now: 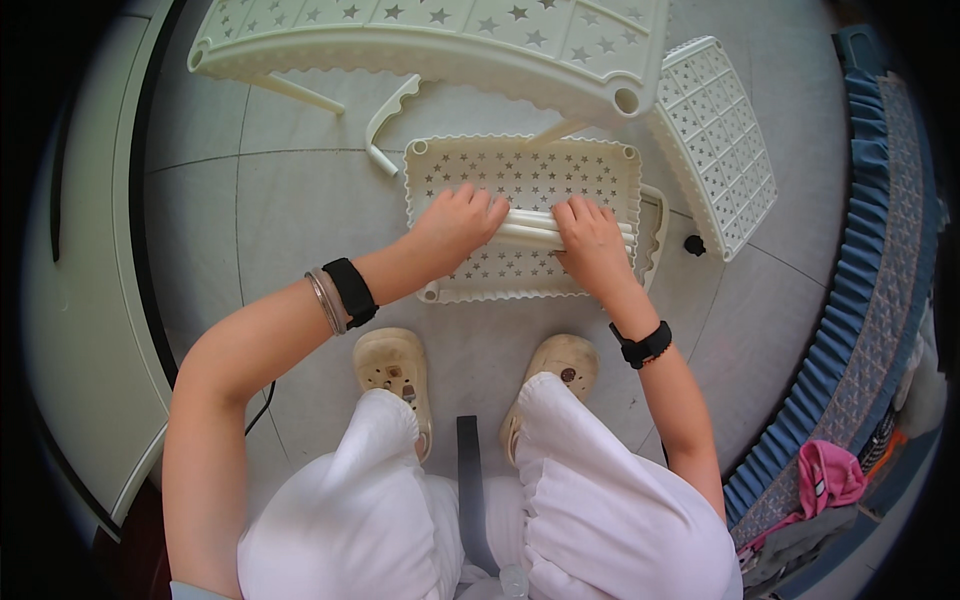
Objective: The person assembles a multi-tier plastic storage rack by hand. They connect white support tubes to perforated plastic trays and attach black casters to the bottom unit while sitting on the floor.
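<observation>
A bundle of several cream-white plastic tubes (530,232) lies crosswise over a shallow plastic basket tray (515,275) with star-shaped holes. My left hand (464,222) is closed around the left end of the bundle. My right hand (592,240) wraps the tubes farther right, and their ends stick out past it. The tray sits on the floor beyond my feet, its open side up. Whether the tubes touch the tray's bottom is hidden by my hands.
Above the tray stands a larger star-holed shelf (450,45) on tube legs. Another tray (718,140) leans on its side at the right, by a black caster (694,245). Curved handles lie left (375,135) and right (655,240). A blue-skirted bed edge (830,340) borders the right.
</observation>
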### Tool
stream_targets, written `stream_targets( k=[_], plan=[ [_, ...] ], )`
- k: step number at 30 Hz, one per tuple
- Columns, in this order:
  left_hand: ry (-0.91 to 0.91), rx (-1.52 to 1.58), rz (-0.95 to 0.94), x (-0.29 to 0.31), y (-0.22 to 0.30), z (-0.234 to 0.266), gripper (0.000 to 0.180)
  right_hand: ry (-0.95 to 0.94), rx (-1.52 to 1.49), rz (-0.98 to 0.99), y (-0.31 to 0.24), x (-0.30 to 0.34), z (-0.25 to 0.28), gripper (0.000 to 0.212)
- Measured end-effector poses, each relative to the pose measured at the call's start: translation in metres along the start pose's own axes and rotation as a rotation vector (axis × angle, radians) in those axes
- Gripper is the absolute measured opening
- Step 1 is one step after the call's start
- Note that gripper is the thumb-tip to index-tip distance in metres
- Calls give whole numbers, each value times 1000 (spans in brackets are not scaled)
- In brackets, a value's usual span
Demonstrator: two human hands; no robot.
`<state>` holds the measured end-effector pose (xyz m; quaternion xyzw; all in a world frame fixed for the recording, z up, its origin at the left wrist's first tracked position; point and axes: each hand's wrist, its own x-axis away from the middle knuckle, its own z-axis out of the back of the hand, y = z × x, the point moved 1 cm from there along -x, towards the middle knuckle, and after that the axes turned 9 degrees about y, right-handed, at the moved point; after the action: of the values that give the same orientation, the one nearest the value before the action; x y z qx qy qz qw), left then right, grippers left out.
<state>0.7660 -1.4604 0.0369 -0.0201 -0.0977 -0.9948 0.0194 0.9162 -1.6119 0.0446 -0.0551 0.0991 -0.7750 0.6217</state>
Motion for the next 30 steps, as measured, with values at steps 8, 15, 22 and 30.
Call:
stream_targets(
  k=[8, 15, 22, 30],
  plan=[
    [431, 62, 28, -5, -19, 19, 59, 54, -103, -151, -9, 4, 15, 35],
    [486, 197, 478, 16, -52, 15, 66, 192, -68, -594, 27, 64, 48, 34],
    [286, 365, 599, 13, -82, 10, 32, 339, -620, -1115, 59, 125, 43, 34],
    [263, 303, 692, 0, -63, 38, 29, 436, -651, -1150, 93, 158, 47, 42]
  ],
)
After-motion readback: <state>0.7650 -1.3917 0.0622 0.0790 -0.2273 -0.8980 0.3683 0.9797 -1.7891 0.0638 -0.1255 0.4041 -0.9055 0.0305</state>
